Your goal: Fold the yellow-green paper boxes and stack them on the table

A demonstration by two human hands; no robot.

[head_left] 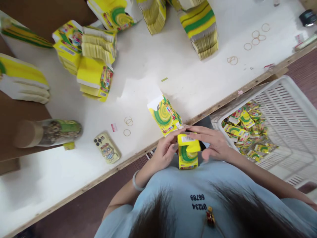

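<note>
A small yellow and green cardboard box (188, 161) is held close against my shirt, at the table's front edge. It stands folded into shape, with a barcode on its upper flap. My left hand (163, 151) grips its left side, thumb and fingers bent around the edge. From the right, my right hand (215, 142) lays its fingers over the top flap, the thumb near the box's right side. Just beyond my fingers, several flat unfolded boxes (164, 114) with a green swirl print lie on the table, their near end partly hidden by my hands.
Stacks of flat boxes (201, 31) stand at the back, with more boxes (95, 77) at the left. Rubber bands (256, 38), a phone (107, 147) and a jar (59, 132) lie on the white table (148, 62). A white basket (284, 102) of small boxes stands right.
</note>
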